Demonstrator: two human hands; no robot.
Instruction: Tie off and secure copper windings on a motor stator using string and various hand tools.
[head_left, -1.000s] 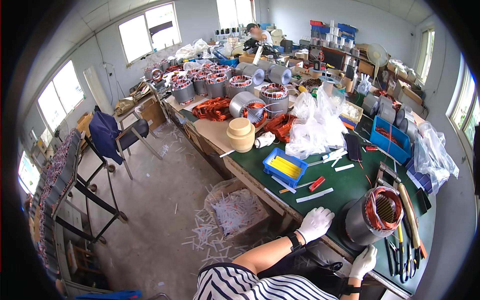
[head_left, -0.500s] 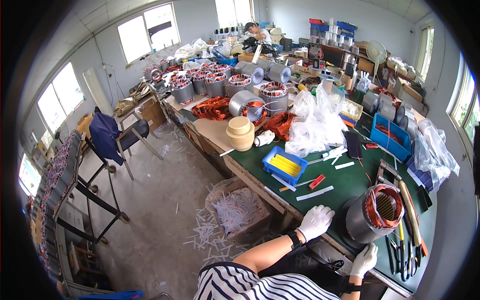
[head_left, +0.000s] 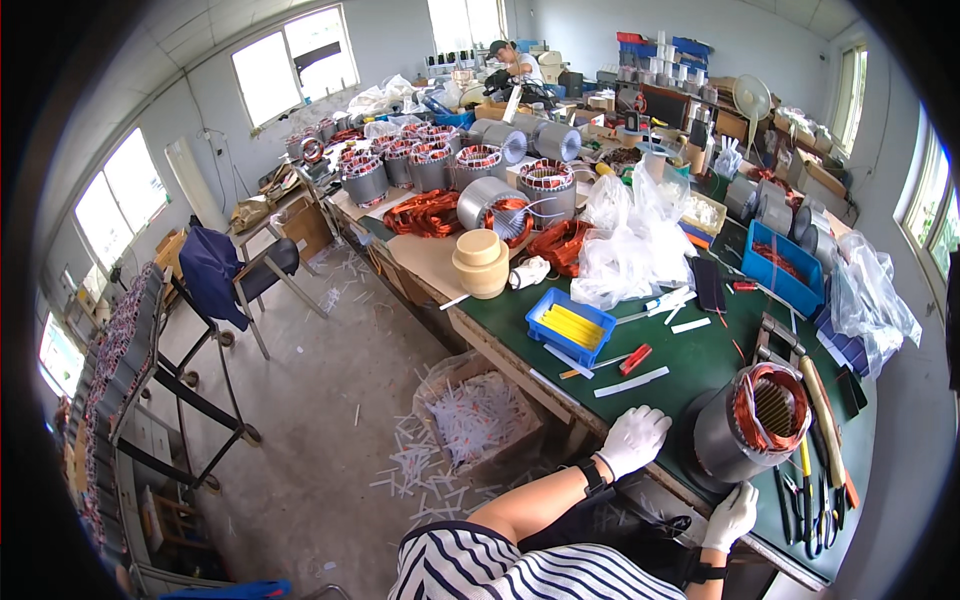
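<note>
A grey motor stator [head_left: 748, 424] with copper windings lies on its side on the green bench top [head_left: 690, 355]. My left hand [head_left: 633, 438], in a white glove, rests flat on the bench just left of the stator, fingers apart, holding nothing. My right hand [head_left: 732, 514], also gloved, sits at the bench's near edge below the stator, touching or almost touching its base. Hand tools [head_left: 812, 490] lie to the right of the stator.
A blue tray of yellow strips [head_left: 570, 325], white strips and a red tool [head_left: 635, 359] lie beyond my left hand. Clear plastic bags [head_left: 632, 240], more wound stators [head_left: 480, 170] and blue bins [head_left: 783, 266] crowd the far bench. A cardboard box of scraps [head_left: 478, 418] stands on the floor. Another person [head_left: 512, 62] works far back.
</note>
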